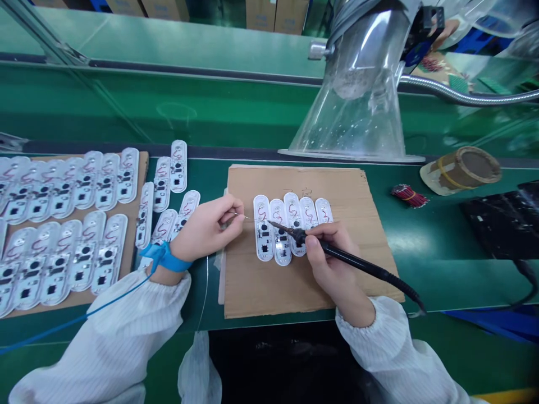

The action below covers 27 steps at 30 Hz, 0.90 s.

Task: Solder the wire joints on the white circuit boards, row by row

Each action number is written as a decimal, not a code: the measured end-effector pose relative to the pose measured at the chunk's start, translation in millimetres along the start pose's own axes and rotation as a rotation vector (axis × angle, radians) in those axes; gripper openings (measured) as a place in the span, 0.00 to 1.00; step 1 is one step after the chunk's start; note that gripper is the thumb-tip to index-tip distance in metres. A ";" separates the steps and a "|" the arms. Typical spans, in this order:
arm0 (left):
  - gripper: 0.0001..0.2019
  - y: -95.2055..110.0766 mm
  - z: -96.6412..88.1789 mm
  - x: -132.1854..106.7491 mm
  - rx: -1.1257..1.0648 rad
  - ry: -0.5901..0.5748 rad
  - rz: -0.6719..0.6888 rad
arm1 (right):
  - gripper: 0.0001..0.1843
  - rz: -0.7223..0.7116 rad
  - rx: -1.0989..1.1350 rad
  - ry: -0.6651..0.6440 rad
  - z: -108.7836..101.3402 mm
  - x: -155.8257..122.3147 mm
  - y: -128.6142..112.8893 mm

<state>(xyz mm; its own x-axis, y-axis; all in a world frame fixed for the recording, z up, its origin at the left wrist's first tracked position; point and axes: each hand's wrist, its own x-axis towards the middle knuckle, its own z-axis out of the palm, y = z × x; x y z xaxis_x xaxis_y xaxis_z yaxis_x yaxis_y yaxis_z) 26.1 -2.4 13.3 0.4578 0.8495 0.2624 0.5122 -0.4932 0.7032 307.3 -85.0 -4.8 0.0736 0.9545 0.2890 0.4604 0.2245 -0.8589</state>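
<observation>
Stretching beneath everything, the green surface carries a cardboard mat that looks loose; a forearm's nudge could shift it with whatever lies on it. A black soldering iron slants in over the mat's right half, its lead trailing off at the mat's lower right corner, where a snag would probably drag the tip sideways. The right hand, also over the mat's right half, grips the handle like a pen. The left hand, over the mat's left edge, pinches a thin wire between thumb and forefinger. Left of the mat, the blue wrist strap and its cord might catch the loose boards lying there. Near the mat's middle, five white boards lie side by side, seemingly unfastened, so sideways pressure could slide one into the next. The iron's tip is at the leftmost one's right edge, contact uncertain; if hot, it could mark the neighbour, or burn fingers should the wire run short.
</observation>
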 end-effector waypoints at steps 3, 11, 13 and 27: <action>0.06 -1.2 1.1 -0.5 0.004 0.000 0.028 | 0.06 -0.011 -0.008 -0.025 -0.6 1.5 -2.6; 0.05 -2.6 2.4 -0.4 0.008 -0.029 0.014 | 0.06 -0.028 -0.017 -0.066 0.2 2.7 -4.7; 0.05 -3.2 2.9 -0.6 0.013 -0.032 0.018 | 0.05 -0.037 -0.026 -0.067 -0.1 2.7 -5.3; 0.06 -4.2 0.4 -1.2 0.043 -0.029 0.072 | 0.03 -0.070 0.030 -0.017 2.6 3.0 -0.6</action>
<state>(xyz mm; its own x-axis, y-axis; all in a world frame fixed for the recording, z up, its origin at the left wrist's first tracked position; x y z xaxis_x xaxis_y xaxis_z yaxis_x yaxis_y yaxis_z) 23.7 -1.4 9.8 0.5150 0.8060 0.2919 0.5075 -0.5611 0.6539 305.0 -81.8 -4.4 0.0270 0.9395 0.3416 0.4369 0.2963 -0.8493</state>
